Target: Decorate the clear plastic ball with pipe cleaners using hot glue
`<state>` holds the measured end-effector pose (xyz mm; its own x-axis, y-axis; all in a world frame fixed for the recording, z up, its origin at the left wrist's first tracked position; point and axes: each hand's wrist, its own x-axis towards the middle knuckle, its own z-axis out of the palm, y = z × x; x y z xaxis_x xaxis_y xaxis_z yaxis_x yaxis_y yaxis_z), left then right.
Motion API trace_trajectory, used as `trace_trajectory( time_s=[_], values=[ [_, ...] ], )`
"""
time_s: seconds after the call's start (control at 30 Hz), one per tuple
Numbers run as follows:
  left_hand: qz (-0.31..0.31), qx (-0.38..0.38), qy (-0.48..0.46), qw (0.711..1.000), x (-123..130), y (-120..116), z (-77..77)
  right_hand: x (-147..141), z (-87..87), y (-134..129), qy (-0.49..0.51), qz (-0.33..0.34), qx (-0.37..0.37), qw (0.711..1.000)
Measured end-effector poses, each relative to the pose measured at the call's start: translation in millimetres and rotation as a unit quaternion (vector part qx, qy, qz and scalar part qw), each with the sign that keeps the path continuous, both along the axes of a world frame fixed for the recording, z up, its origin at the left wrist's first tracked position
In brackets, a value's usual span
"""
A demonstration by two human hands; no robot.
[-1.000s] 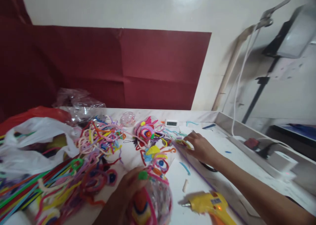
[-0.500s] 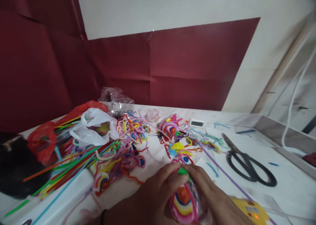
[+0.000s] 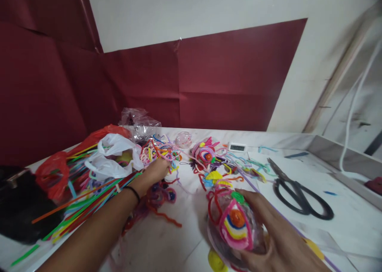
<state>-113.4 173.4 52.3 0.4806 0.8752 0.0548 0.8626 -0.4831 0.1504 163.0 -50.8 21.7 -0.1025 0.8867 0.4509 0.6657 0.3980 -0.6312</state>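
My right hand (image 3: 268, 224) is wrapped around the right side of a clear plastic ball (image 3: 215, 234). The ball carries a pipe-cleaner eye (image 3: 237, 222) in pink, yellow, white and blue with an orange centre. A green coil sits on its top, red loops on its left and a yellow coil below. Over at the left, my left hand (image 3: 159, 170) reaches to the near edge of a tangled heap of pipe cleaners (image 3: 158, 148); its fingertips are hidden there. Below that hand lies another pipe-cleaner piece (image 3: 159, 196) with small eyes.
Black scissors (image 3: 301, 196) lie on the right. Behind the ball stand a finished-looking decorated ball (image 3: 205, 152), a small digital display (image 3: 237, 147) and a bare clear ball (image 3: 183, 139). A white plastic bag (image 3: 112, 156), long straight pipe cleaners (image 3: 86, 202) and a black bag (image 3: 24, 208) fill the left.
My left hand has left the ball and moved up and left to the pipe-cleaner heap. The ball stays in my right hand, shifted a little rightward, its eye now uncovered.
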Motion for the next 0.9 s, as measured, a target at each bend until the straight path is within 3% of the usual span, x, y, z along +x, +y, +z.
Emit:
trace_trajectory(
  time_s=[0.17, 0.33, 0.5, 0.57, 0.63, 0.73, 0.9],
  values=[
    [0.029, 0.006, 0.058, 0.998, 13, 5, -6.4, -1, -7.2, 11, -0.021, -0.024, -0.003, 0.999],
    [0.007, 0.024, 0.047, 0.999, 28, -19, 3.2, -2, -4.8, 13, -0.015, -0.025, -0.043, 0.999],
    [-0.083, -0.014, -0.06, 0.995, 44, -72, 6.3, -1, 7.7, 14, 0.04, -0.044, -0.08, 0.995],
    [-0.098, -0.127, -0.223, 0.961, 49, -95, 2.7, 1, 12.1, 13, 0.078, -0.053, -0.094, 0.991],
    [-0.108, -0.195, -0.288, 0.931, 51, -115, -2.9, 5, 15.7, 9, 0.115, -0.056, -0.106, 0.986],
    [-0.132, -0.236, -0.313, 0.91, 52, -135, -13.9, 12, 20.1, 1, 0.15, -0.068, -0.116, 0.98],
    [-0.204, -0.218, -0.32, 0.899, 53, -150, -31.8, 14, 26.0, -19, 0.118, -0.06, -0.081, 0.988]
  ],
)
